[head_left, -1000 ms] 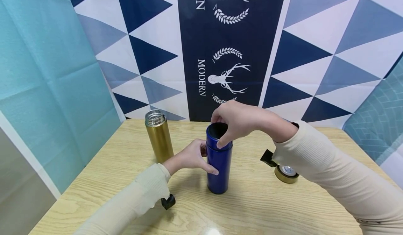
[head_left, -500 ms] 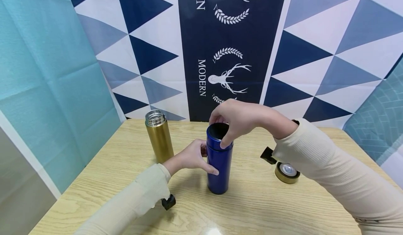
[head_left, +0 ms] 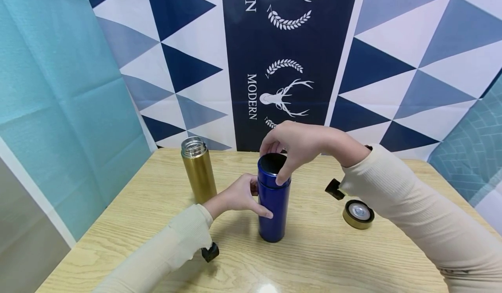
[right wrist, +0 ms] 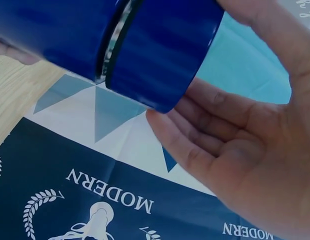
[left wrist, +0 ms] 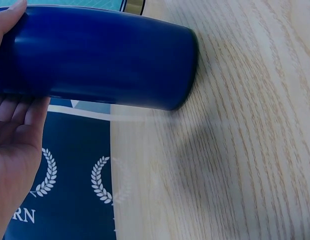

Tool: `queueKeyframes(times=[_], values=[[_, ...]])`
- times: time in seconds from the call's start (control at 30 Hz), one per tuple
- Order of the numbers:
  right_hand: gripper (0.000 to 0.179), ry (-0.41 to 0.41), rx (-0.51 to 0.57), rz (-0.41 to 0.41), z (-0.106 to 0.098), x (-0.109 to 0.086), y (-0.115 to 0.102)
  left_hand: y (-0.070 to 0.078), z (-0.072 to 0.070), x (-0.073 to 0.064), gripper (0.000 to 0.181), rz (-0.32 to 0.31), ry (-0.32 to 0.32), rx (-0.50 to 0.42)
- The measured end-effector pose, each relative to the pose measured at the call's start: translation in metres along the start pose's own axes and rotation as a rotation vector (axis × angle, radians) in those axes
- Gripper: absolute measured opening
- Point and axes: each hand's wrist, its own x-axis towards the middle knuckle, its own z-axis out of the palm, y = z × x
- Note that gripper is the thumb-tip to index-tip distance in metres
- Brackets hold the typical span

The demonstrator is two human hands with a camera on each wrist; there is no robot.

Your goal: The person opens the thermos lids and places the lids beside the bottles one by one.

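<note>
A blue thermos bottle [head_left: 274,210] stands upright on the wooden table in the head view. My left hand [head_left: 240,194] holds it around the body, thumb in front and fingers behind. On its top sits a blue lid [right wrist: 160,55], with a narrow gap showing between lid and body in the right wrist view. My right hand [head_left: 300,144] grips this lid from above, thumb on the near side and fingers on the far side. In the left wrist view, the bottle's base [left wrist: 187,70] appears at the tabletop.
An uncapped gold thermos bottle [head_left: 201,175] stands behind my left forearm. Its gold lid [head_left: 356,224] lies underside up on the table [head_left: 313,258], near my right sleeve. Patterned cloth [head_left: 188,66] hangs behind the table, and a teal curtain [head_left: 66,88] hangs at left.
My right hand has shifted slightly around the blue lid, its thumb sliding a little to the right. The left hand and bottle stay practically in place.
</note>
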Motion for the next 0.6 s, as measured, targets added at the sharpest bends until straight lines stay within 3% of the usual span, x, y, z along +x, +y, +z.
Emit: queueKeyframes(times=[0.37, 0.6], values=[[0.056, -0.068, -0.003, -0.102, -0.0051, 0.0051, 0.0069, -0.0004, -0.0003, -0.0010, 0.055, 0.004, 0.001, 0.002], [0.061, -0.116, 0.015, -0.115, -0.0090, 0.0075, 0.0072, -0.0002, -0.0006, -0.0006, 0.055, 0.012, 0.008, 0.015]])
